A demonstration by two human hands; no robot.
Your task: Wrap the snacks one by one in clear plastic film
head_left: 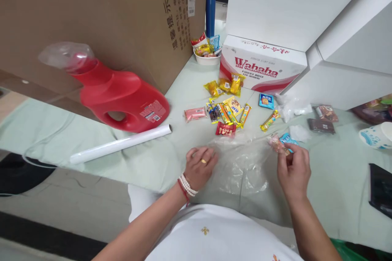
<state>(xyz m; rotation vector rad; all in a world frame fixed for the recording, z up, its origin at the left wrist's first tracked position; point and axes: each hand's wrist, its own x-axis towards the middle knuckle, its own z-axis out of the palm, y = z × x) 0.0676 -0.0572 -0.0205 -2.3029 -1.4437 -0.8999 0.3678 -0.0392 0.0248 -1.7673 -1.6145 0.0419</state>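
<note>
My left hand (200, 167), with a ring and a beaded bracelet, is closed at the left edge of a clear plastic bag (245, 167) lying flat on the table. Its fingertips are partly hidden. My right hand (294, 169) pinches a small pinkish-brown snack packet (276, 144) over the bag's right side. Just behind those fingers lies a blue snack packet (288, 139). Beyond my hands are a red packet (226, 129), several yellow stick packets (228, 114), a pink packet (195, 114) and yellow-wrapped snacks (225, 85).
A large red detergent jug (122, 98) and a white roll (121, 144) lie to the left, by a tall cardboard box (131, 20). At the back stand a snack-filled bowl (206, 59) and a Wahaha carton (263, 63). Dark packets (321, 126) and a paper cup (376, 136) are at right.
</note>
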